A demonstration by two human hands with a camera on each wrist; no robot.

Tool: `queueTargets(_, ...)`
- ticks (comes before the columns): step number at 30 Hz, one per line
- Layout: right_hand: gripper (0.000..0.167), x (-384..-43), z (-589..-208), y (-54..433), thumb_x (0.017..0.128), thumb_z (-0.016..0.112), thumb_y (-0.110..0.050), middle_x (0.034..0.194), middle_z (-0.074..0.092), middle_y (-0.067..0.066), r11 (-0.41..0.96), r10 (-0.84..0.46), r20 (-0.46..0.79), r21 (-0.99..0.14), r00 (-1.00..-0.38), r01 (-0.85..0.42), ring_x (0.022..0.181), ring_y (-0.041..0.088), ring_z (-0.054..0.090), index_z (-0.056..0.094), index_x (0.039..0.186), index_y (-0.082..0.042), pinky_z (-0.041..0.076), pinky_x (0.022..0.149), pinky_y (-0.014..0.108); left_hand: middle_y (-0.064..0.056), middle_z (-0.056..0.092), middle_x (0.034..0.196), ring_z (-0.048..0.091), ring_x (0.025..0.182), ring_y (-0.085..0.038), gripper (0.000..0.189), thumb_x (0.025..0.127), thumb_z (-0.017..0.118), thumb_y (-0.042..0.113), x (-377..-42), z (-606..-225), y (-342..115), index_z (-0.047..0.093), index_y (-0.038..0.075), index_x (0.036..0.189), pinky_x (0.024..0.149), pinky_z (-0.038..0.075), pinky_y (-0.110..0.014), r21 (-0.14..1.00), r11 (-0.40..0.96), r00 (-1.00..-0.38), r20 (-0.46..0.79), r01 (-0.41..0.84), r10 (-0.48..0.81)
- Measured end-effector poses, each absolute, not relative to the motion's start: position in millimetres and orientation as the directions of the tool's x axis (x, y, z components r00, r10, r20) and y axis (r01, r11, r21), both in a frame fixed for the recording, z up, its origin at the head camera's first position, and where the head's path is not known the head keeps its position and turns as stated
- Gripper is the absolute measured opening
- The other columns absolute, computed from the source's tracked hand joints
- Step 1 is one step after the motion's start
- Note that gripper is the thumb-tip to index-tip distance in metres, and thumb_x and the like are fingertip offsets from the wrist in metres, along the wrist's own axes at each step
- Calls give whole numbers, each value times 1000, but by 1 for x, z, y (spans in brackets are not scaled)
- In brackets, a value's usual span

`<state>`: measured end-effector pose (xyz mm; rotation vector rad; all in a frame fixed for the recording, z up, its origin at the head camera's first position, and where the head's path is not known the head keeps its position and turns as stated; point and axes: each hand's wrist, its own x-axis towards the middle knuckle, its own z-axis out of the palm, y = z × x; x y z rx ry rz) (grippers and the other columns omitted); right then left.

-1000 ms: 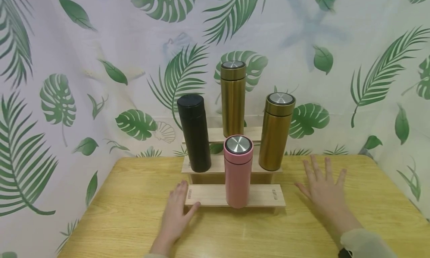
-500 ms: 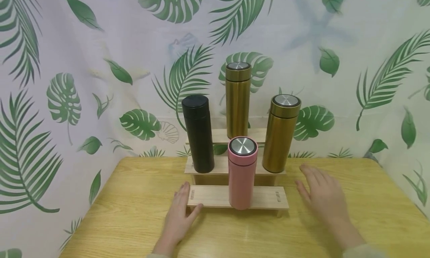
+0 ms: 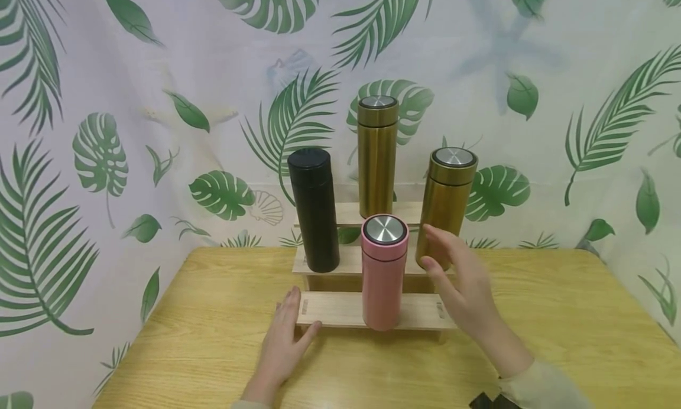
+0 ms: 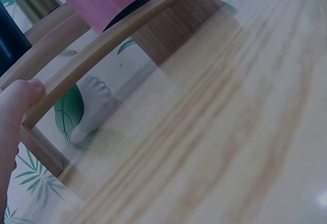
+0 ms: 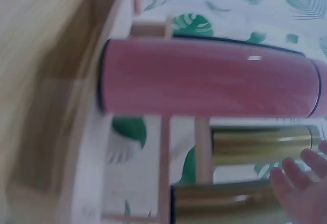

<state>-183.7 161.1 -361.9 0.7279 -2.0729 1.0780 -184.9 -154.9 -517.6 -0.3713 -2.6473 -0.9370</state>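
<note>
The tabletop (image 3: pixel 213 338) carries a stepped wooden rack (image 3: pixel 340 310) pushed toward the leafy curtain (image 3: pixel 106 101) at 12 o'clock. On the rack stand four upright flasks: a gold flask (image 3: pixel 377 155) on the top step, a black flask (image 3: pixel 314 208) at 10 o'clock and a second gold flask (image 3: pixel 446 205) at 2 o'clock on the middle step, and the pink flask (image 3: pixel 384 273) alone on the lowest step, nearest the person. The right hand (image 3: pixel 460 285) hovers at 3 o'clock of the pink flask, just beside it, its grip spread with straight fingers and holding nothing; it does not seem to touch the flask. The left hand (image 3: pixel 282 344) lies flat at 8 o'clock, fingers straight, thumb (image 4: pixel 23 93) pressed against the lowest step's front edge. The pink flask looks rigid and smooth, probably metal with a satin coat, so likely a little slippery and of moderate weight, more if filled. Being tall and narrow, it would tip easily; a wrap around the mid-body, below the steel-topped cap (image 3: pixel 384 230), looks the surest hold.
</note>
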Motion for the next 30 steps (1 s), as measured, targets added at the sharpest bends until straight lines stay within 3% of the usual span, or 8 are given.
queueTargets(5,63,-185,-347,142,92,64,-16,141,46,5,387,-206,623,-657,-755,-647,122,26,50,35,148,-24,46,100,39,-12,23,156,21,142,-28,83,93,49,57,-185,-517,-155,19,6,152,116,15,-45,574,749,-924,357,331,135)
queueTargets(8,70,-188,-342,132,91,67,-26,149,36,2,363,-236,587,-686,-775,-630,129,28,43,29,150,-28,42,101,51,-12,23,156,21,142,-29,83,93,49,57,-184,-516,-155,19,7,152,116,16,-46,580,746,-926,352,327,132)
queueTargets(15,68,-197,-339,116,88,69,-35,154,30,-3,394,-247,654,-607,-715,-690,138,22,30,37,147,-24,35,104,59,-11,22,156,20,142,-28,84,93,49,57,-184,-516,-154,19,6,152,116,15,-45,589,742,-931,341,321,132)
queueTargets(21,59,-199,-341,111,85,73,-27,148,38,-1,422,-209,686,-580,-697,-697,133,21,37,48,138,-18,41,101,53,-12,22,156,21,142,-29,85,92,49,57,-184,-514,-154,20,5,152,116,15,-46,593,739,-930,344,321,127)
queueTargets(30,60,-204,-350,108,81,76,-17,144,43,4,427,-194,755,-510,-627,-746,130,24,41,50,134,-10,44,100,49,-12,22,156,21,142,-29,85,92,49,58,-182,-513,-153,19,6,152,116,15,-47,610,732,-939,323,304,121)
